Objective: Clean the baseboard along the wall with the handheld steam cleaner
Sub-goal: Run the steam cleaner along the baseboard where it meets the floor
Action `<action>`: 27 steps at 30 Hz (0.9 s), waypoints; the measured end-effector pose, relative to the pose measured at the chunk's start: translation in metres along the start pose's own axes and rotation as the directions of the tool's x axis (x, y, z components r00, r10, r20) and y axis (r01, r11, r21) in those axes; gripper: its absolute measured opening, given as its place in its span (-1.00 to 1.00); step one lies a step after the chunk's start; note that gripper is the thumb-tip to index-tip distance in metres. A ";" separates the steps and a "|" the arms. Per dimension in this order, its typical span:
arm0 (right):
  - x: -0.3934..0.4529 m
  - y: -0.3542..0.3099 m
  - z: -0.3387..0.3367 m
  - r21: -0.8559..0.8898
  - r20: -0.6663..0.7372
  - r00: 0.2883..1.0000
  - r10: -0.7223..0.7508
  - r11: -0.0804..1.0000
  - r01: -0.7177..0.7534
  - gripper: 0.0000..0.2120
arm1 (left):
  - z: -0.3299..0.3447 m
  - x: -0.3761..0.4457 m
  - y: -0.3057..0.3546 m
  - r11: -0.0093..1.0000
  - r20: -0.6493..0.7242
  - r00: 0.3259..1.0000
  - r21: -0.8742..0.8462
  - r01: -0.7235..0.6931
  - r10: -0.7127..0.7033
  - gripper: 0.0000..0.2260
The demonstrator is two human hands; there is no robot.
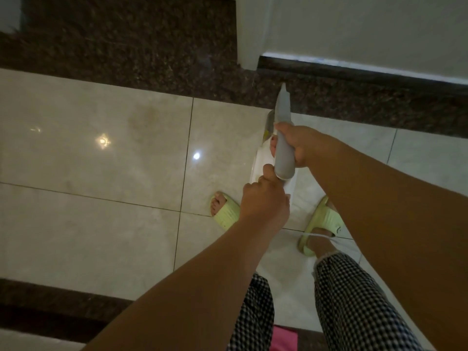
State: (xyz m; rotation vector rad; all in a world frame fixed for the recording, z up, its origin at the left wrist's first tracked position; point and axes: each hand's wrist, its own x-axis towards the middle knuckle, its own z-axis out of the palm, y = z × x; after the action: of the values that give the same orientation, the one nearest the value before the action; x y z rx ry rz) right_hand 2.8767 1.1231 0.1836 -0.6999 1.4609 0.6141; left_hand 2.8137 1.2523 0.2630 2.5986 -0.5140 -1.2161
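Grey steam cleaner (283,138) sits right of centre, its nozzle short of the dark baseboard (354,69) at upper right. Right hand (298,143) grasps its body; left hand (263,198) grips its rear end. Probable risks: the white cord (326,235) near the slippers (321,224) snagging, and steam missing the baseboard.

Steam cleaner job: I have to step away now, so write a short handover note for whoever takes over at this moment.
Right hand grips the grey body of the steam cleaner from the side.
Left hand grips its rear end, near the white cord.
The cleaner is held above the floor, its nozzle tip pointing toward the dark baseboard near the wall corner, not touching it.
Done: cleaner in hand and aimed.
Whether any baseboard has been cleaned cannot be told.
Left: bring the nozzle down to the baseboard and work along the wall.
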 end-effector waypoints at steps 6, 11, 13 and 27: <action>0.004 -0.010 -0.019 0.067 -0.006 0.997 -0.075 0.995 0.075 -0.73 | 0.000 0.021 0.004 0.994 -0.036 0.995 0.057 -0.094 0.096 -0.59; 0.004 -0.025 -0.024 0.070 0.011 0.996 -0.087 0.994 0.086 -0.76 | -0.006 0.035 0.006 0.996 -0.028 0.996 -0.016 -0.090 0.089 -0.58; 0.002 -0.026 -0.022 0.049 0.046 0.995 -0.092 0.995 0.090 -0.77 | -0.005 0.035 0.006 0.997 -0.033 0.996 -0.003 -0.083 0.083 -0.56; -0.004 -0.010 0.067 -0.130 0.059 0.994 -0.092 0.987 0.099 -0.62 | -0.023 0.017 -0.042 0.987 -0.057 0.991 -0.112 0.114 -0.120 -0.55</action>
State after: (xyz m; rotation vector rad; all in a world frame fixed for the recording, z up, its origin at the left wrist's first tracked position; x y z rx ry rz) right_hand 2.9283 1.1665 0.1875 -0.8464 1.3387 0.6553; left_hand 2.8505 1.2852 0.2506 2.5966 -0.2783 -1.1571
